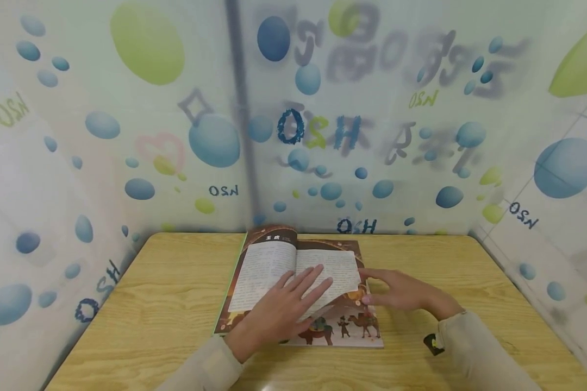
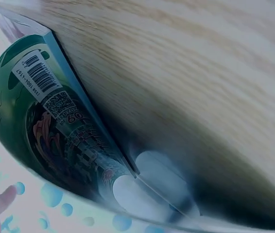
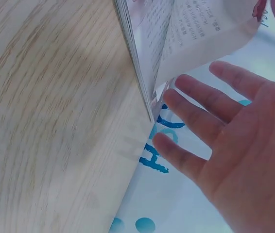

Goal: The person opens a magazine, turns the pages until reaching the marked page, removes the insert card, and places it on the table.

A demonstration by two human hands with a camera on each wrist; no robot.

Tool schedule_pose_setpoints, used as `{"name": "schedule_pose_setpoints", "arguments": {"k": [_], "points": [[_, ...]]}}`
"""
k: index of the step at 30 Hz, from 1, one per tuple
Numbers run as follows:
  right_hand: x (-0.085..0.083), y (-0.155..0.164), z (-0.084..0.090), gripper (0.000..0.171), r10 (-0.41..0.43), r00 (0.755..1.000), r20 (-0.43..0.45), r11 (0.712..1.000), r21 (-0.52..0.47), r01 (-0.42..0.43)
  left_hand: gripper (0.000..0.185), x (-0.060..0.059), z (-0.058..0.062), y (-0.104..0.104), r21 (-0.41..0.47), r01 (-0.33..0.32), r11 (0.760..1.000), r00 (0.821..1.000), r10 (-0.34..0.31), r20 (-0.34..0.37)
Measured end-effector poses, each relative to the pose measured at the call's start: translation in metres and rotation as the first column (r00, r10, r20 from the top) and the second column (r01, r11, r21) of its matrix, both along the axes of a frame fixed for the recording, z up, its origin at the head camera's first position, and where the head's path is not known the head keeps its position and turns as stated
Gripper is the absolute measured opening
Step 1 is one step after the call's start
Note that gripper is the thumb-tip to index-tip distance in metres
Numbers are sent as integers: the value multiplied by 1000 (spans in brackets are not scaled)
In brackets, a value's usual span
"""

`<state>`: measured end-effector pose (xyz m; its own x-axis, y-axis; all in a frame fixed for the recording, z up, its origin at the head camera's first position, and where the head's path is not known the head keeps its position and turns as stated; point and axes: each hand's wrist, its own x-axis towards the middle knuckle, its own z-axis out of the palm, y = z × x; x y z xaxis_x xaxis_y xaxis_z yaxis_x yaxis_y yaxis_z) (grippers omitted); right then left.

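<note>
Centrally on the wooden tabletop (image 1: pixel 142 304) lies an open magazine (image 1: pixel 269 266), spine toward the far wall. Left hand (image 1: pixel 286 307): flat, fingers straight, pressing the text pages, gripping nothing. Right hand (image 1: pixel 403 290): fingers extended and relaxed at the edge of a lifted page (image 1: pixel 339 274), which bows upward; its grip is wide, holding nothing. Risk, as judged: the unpinched page may slip back, or crease under the left palm's pressure

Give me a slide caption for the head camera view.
Left hand presses an open book on a wooden table; right hand lifts a page.
</note>
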<state>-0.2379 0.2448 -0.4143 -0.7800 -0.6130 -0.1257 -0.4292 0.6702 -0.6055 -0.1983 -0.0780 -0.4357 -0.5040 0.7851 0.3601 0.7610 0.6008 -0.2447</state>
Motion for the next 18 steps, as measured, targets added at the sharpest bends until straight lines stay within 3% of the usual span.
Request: {"name": "schedule_pose_setpoints", "arguments": {"k": [3,7,13,18], "points": [[0,1,3,67,-12,1000,-4,1000,-5,12,89,0,2,1,-41,36,999,998,-38,-59],[0,2,3,73,-40,999,-4,999,21,40,75,0,4,2,-125,32,992,994,-45,-102],[0,2,-1,81,-58,998,8,997,48,58,57,0,2,1,-219,18,976,989,-49,-136],[3,-2,-3,90,-28,999,16,999,46,27,31,-1,0,1,-245,18,969,988,-55,-146]]}}
